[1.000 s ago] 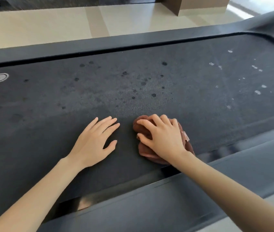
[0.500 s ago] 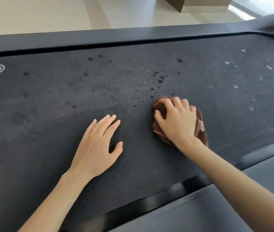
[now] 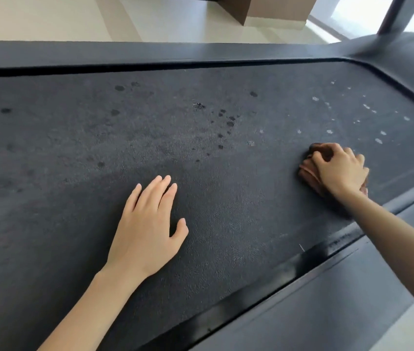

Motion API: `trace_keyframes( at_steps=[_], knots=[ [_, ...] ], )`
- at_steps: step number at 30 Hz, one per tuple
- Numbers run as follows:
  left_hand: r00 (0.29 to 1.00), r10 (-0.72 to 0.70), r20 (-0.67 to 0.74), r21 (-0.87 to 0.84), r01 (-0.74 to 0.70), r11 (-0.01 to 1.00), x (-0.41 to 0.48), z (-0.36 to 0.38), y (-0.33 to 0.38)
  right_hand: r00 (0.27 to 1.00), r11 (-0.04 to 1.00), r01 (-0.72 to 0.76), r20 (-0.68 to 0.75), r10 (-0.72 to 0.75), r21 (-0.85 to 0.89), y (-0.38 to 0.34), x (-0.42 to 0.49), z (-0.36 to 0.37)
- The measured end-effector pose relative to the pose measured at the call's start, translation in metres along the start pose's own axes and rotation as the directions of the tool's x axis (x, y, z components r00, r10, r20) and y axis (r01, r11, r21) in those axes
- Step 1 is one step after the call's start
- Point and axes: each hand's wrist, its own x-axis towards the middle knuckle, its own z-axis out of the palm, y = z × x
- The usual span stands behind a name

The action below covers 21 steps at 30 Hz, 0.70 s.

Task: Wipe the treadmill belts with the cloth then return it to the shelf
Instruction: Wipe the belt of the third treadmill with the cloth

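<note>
Two bare hands are seen in the head view, both set on the dark treadmill belt point(image 3: 201, 153). The left hand point(image 3: 147, 229) is laid flat, palm down, at about 6 o'clock in the frame; its fingers are straight and close together, the thumb is spread to the side, and nothing is held. The right hand point(image 3: 340, 171) is found at 3 o'clock, well apart from the left. Its fingers are curled over a bunched brown cloth point(image 3: 306, 174), which is gripped and pressed onto the belt close to the near side rail point(image 3: 302, 300). Parts of the cloth are shown at the hand's left edge and under the wrist.

Dark round spots point(image 3: 226, 117) are scattered across the belt toward 12 o'clock from the left hand, and pale flecks point(image 3: 368, 107) are spread at 12 to 1 o'clock from the cloth. The far side rail point(image 3: 150, 53) is seen running along the top of the belt. Beyond it, a pale tiled floor point(image 3: 49, 16) is visible, with a brown box point(image 3: 277, 8) at 1 o'clock and a dark upright post point(image 3: 393, 13) at 2 o'clock.
</note>
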Motion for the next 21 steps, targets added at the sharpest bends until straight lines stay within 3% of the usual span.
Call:
trace_keyframes(
  at_steps=[2, 6, 10, 12, 13, 17, 21],
  knots=[
    [1.000, -0.002, -0.011, 0.012, 0.002, 1.000, 0.000, 0.000, 0.001, 1.000, 0.999, 0.004, -0.027, -0.005, -0.042, -0.013, -0.004, 0.006],
    [1.000, 0.018, -0.007, 0.009, -0.017, 1.000, 0.000, 0.001, 0.000, 0.942, 0.943, 0.333, -0.045, -0.331, 0.027, -0.079, -0.054, 0.002],
    [0.999, 0.036, 0.011, 0.041, -0.037, 0.998, -0.001, 0.001, -0.001, 0.733, 0.728, 0.680, -0.125, -0.669, 0.092, -0.130, -0.132, -0.005],
    [0.999, 0.047, 0.018, 0.041, -0.048, 0.998, -0.001, 0.001, -0.003, 0.617, 0.610, 0.787, -0.109, -0.779, 0.092, -0.132, -0.148, -0.008],
    [0.998, 0.052, 0.024, 0.033, -0.053, 0.998, -0.001, 0.000, -0.003, 0.594, 0.586, 0.804, -0.092, -0.799, 0.101, -0.127, -0.146, -0.010],
    [0.997, 0.066, 0.044, 0.028, -0.068, 0.997, -0.001, -0.003, -0.005, 0.665, 0.653, 0.743, -0.046, -0.746, 0.145, -0.088, -0.109, -0.013],
    [0.995, 0.081, 0.054, 0.010, -0.082, 0.997, -0.001, -0.004, -0.008, 0.812, 0.800, 0.581, -0.041, -0.582, 0.150, -0.028, -0.041, -0.006]
  ],
)
